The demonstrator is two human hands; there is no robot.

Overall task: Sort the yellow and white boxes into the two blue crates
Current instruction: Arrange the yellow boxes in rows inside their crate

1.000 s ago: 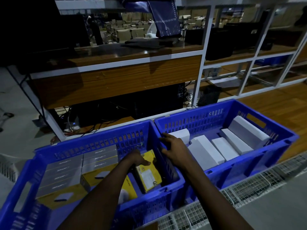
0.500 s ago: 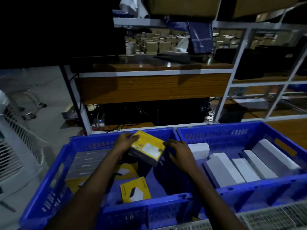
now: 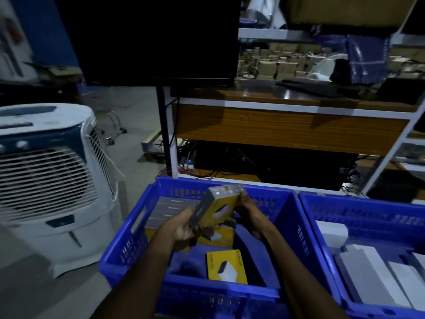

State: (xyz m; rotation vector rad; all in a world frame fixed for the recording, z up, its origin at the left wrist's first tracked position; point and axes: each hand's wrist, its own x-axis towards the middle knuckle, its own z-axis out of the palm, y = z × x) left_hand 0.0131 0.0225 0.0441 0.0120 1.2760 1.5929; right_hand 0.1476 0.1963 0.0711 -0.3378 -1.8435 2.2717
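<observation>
- Step in hand: a held yellow box (image 3: 215, 207) is carried, tilted up on edge, above the middle of the left crate (image 3: 128, 236). This is judged to be the placing of a yellow box among its own kind.
- Left hand (image 3: 184, 227): it is closed round the near, lower end of the held yellow box, with the fingers curled under it.
- Right hand (image 3: 251, 215): the far right edge of the same box is gripped, with the fingertips hooked at its upper corner. The box is thus carried by both hands.
- Contents of the left crate: a row of yellow boxes (image 3: 170, 209) is packed on edge along the far left side. A loose yellow box (image 3: 226, 267) lies flat on the floor near the front wall.
- Right crate (image 3: 322, 229): only white boxes (image 3: 368, 275) are seen in it, so much of the sorting appears to be done.
- Next move, as judged: the held box would need to be turned to match the packed row and lowered just beside it. The loose box on the floor is best kept clear of.
</observation>
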